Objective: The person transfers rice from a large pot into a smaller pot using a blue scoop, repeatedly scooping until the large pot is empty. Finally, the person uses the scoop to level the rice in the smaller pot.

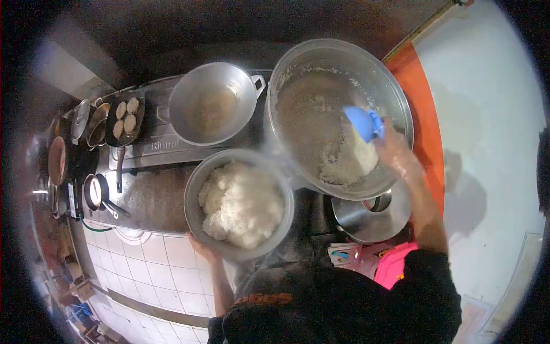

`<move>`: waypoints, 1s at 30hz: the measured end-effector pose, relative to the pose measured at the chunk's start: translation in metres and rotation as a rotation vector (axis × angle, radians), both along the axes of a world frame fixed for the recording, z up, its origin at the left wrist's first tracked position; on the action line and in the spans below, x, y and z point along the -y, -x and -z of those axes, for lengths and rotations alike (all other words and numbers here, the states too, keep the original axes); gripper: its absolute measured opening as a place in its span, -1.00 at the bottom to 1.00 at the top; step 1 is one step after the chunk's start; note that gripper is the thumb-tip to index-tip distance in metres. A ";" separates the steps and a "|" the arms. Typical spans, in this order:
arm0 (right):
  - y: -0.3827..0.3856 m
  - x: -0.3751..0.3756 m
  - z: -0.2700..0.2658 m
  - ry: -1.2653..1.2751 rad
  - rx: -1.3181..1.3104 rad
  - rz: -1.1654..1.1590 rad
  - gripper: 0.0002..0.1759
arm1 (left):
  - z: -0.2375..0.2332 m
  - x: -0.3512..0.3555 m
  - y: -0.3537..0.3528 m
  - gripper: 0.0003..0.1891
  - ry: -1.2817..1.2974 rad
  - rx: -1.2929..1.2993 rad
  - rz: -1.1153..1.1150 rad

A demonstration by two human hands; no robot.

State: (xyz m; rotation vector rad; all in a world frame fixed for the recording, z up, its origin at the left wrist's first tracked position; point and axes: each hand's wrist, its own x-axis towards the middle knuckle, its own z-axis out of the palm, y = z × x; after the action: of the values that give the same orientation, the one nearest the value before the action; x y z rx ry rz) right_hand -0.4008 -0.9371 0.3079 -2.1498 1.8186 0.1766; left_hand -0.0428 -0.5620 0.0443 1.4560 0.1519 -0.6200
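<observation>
My right hand (395, 152) is closed around the handle of a blue plastic scoop (360, 122), low inside a large metal pot (298, 54). White rice (364, 157) lies at the right side of that pot, next to the scoop; the rest of its bottom looks brownish. At the near left, my left hand (203, 249) is against the outer wall of a metal bowl (192, 215). This bowl is heaped with steaming white rice (243, 203). Most of the left hand's fingers are hidden by the bowl.
A wide metal wok (177, 103) stands on the Rinnai stove (166, 145). Left of it is a square pan (137, 135) with several round patties. A round metal lid (366, 226) lies below the pot, near a pink cloth-like item (395, 264). A white wall (475, 74) rises at right.
</observation>
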 end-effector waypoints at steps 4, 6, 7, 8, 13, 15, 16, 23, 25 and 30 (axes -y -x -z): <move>0.046 0.050 0.020 -0.222 -0.320 -0.037 -0.52 | 0.013 -0.012 0.005 -0.31 -0.348 0.500 0.182; 0.064 0.064 0.050 -0.201 -0.402 -0.042 -0.57 | -0.001 -0.009 0.009 -0.32 -0.521 0.794 0.288; 0.072 0.070 0.067 -0.168 -0.469 -0.049 -0.62 | -0.010 -0.002 0.009 -0.33 -0.291 0.467 0.162; 0.078 0.074 0.083 -0.179 -0.470 -0.056 -0.62 | -0.014 0.002 0.008 -0.33 -0.061 0.144 0.029; 0.061 0.093 0.096 -0.407 -0.649 -0.086 -0.65 | -0.016 0.002 0.009 -0.32 -0.122 0.150 0.034; 0.053 0.105 0.091 -0.535 -0.791 -0.184 -0.68 | -0.019 0.003 0.009 -0.30 -0.126 0.169 0.026; 0.051 0.110 0.092 -0.649 -0.928 -0.283 -0.70 | -0.018 0.003 0.009 -0.30 -0.144 0.132 -0.012; 0.063 0.125 0.137 -0.814 -1.057 -0.326 -0.72 | -0.017 0.005 0.009 -0.29 -0.167 0.037 -0.110; 0.073 0.123 0.144 -0.727 -0.961 -0.237 -0.76 | -0.010 -0.002 0.006 -0.30 -0.115 0.055 -0.059; 0.255 0.136 0.274 -0.217 0.014 -0.381 -0.67 | -0.034 0.017 0.011 -0.33 -0.062 0.019 -0.109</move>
State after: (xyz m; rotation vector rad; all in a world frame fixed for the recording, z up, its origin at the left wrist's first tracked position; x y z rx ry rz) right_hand -0.6557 -1.0729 0.0339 -2.3052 1.2971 0.4232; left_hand -0.0535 -0.5786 0.0783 1.5026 0.2358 -0.5163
